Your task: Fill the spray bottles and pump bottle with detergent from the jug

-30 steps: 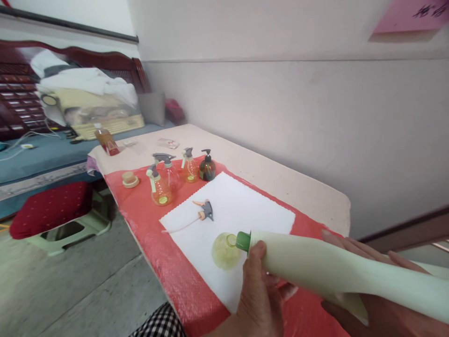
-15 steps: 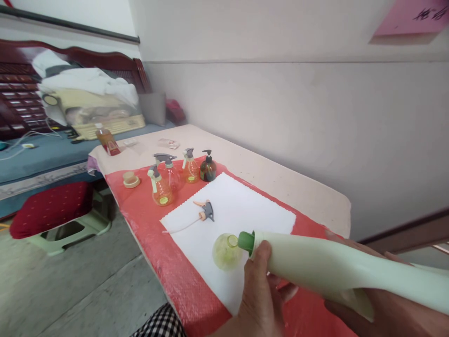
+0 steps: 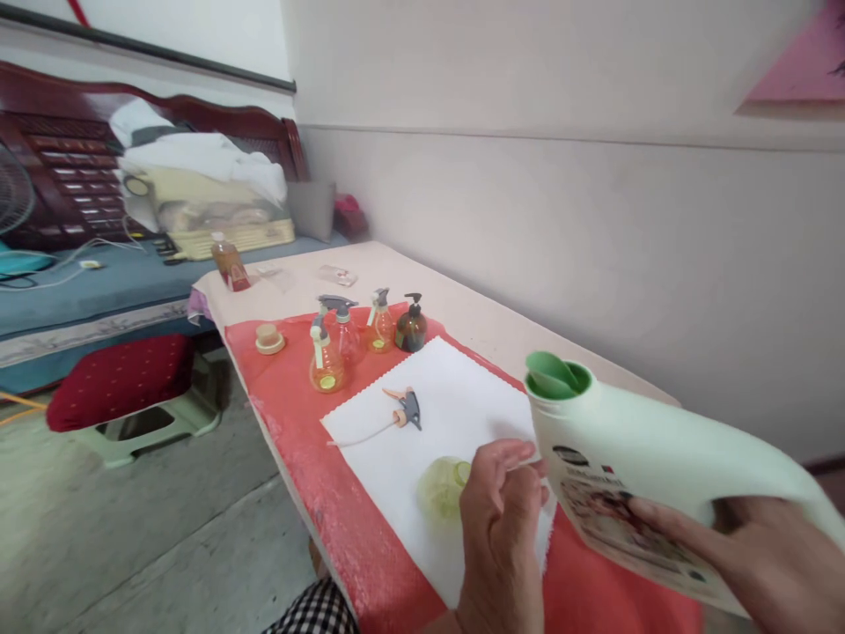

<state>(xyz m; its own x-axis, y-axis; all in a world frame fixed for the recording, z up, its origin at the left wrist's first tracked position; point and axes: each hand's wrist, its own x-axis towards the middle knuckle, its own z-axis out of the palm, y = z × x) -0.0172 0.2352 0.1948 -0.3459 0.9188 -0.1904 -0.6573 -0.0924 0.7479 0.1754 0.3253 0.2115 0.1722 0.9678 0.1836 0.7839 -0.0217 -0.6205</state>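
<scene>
My right hand grips the handle of a pale green detergent jug, tilted with its neck up and to the left. A green pour spout shows in the jug's uncapped mouth, and a picture label faces me. My left hand is beside the jug's lower left side, its fingers bent and holding nothing that I can see. Just beyond it, a round yellow-green clear bottle without a top sits on the white cloth, partly hidden by the hand. Further back lies a grey and orange spray head with its tube.
Several spray bottles and a dark pump bottle stand behind the cloth on a red cover. A beige round lid and a reddish-brown bottle are further left. A red-topped stool stands beside the table.
The jug has lifted away from the round bottle and tipped back so its mouth points upward. My left hand has let go of the jug's neck. The whole view has shifted slightly.
</scene>
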